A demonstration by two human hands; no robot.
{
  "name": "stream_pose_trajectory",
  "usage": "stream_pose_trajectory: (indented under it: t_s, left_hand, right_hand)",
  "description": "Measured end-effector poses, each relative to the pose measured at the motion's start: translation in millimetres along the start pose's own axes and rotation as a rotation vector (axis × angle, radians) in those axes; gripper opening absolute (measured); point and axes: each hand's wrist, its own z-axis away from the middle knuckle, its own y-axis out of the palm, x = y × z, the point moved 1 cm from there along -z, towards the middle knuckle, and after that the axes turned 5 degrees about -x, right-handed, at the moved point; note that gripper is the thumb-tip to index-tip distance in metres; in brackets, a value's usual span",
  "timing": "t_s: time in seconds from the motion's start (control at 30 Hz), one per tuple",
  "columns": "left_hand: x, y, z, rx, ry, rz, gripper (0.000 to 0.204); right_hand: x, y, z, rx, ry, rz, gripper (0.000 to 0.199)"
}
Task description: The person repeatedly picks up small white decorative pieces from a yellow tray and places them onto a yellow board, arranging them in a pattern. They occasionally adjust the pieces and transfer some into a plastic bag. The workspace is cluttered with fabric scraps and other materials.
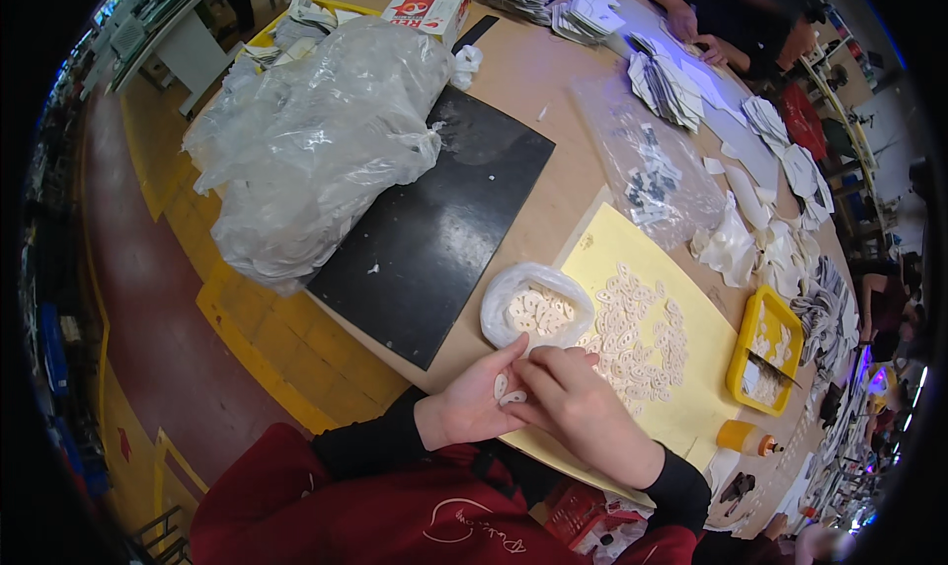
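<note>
My left hand [472,403] is turned palm up and cupped, with a few small cream cut-out pieces [512,397] lying in it. Over its fingers bends my right hand [591,413], thumb and fingertips pinched together; what they hold, if anything, is hidden. Just beyond both hands stands a bowl lined with a clear plastic bag [492,303], holding many similar pieces [539,311]. To its right, a yellow sheet [691,318] carries a wide spread of loose cream pieces [632,333], each with small holes.
A black mat [444,229] and a bulky clear plastic bag [326,150] lie at the left. At the right are a yellow tray [736,372] and an orange-yellow bottle [743,437]. A co-worker's hands [696,37] work across the table, near stacked pale pieces [667,86].
</note>
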Motion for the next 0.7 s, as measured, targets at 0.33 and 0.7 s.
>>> stream_pose_trajectory:
  t_s: [0.33, 0.7]
  left_hand:
    - [4.3, 3.2, -0.6, 0.101, 0.005, 0.020, 0.074]
    - [28.1, -8.2, 2.8, -0.008, -0.120, -0.132, 0.056]
  right_hand:
    - [-1.5, 3.7, 10.1, -0.059, 0.015, -0.080, 0.021]
    - [-47.0, -42.9, -12.0, -0.369, 0.252, -0.110, 0.025]
